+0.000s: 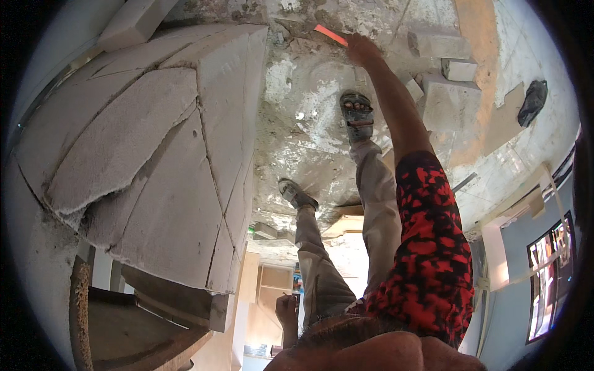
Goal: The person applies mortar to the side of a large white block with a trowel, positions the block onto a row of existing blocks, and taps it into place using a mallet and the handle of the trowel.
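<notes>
My right arm, in a red and black sleeve, reaches far forward over the dirty floor [309, 123]. At its end my right hand [362, 49] is closed around one end of an orange-red flat strip [330, 35], which points to the left; its exact kind cannot be made out. My left hand [286, 311] hangs low beside my left leg with its fingers curled; whatever is in it is too small to name. To the left rises a structure of pale grey blocks [167, 167] with dark joints and a rough, broken-looking patch on top.
Several loose pale blocks [448, 96] lie on the floor at the right, near a crumpled black item [533, 103]. Another block [133, 25] rests on the structure's far end. My sandalled feet [357, 117] stand on the floor. A wooden curved piece [148, 355] is at the lower left.
</notes>
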`<state>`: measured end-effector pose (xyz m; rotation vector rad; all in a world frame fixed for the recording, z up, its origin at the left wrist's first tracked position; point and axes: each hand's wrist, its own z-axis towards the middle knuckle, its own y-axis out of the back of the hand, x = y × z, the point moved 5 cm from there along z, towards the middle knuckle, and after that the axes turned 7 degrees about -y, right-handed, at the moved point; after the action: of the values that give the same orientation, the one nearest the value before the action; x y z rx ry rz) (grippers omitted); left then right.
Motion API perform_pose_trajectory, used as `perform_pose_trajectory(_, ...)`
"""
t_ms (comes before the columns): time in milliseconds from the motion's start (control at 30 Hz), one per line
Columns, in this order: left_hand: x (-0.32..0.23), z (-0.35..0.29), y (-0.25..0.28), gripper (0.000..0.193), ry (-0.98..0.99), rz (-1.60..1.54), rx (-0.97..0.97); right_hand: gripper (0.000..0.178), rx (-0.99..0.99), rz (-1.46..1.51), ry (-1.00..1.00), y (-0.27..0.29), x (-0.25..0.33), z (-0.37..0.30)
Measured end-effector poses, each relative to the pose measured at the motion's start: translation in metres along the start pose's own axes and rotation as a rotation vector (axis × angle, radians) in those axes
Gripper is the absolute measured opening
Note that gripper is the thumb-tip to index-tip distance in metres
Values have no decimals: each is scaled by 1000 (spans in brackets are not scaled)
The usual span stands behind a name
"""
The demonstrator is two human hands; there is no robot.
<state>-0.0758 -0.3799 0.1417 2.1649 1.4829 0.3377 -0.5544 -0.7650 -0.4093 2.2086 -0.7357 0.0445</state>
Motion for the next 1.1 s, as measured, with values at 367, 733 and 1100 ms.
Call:
perform_pose_trajectory(367, -18, -17, 21, 26, -269, -294, 102, 40, 162, 243, -346, 61, -66, -306)
perform_pose_trajectory(733, 56, -64, 188, 20, -887, -781, 391, 37, -69, 212, 307, 80, 148, -685)
perform_pose_trajectory(1100, 226, -90, 309, 13, -990, -1090, -363, 38, 345, 24, 702, 61, 399, -879)
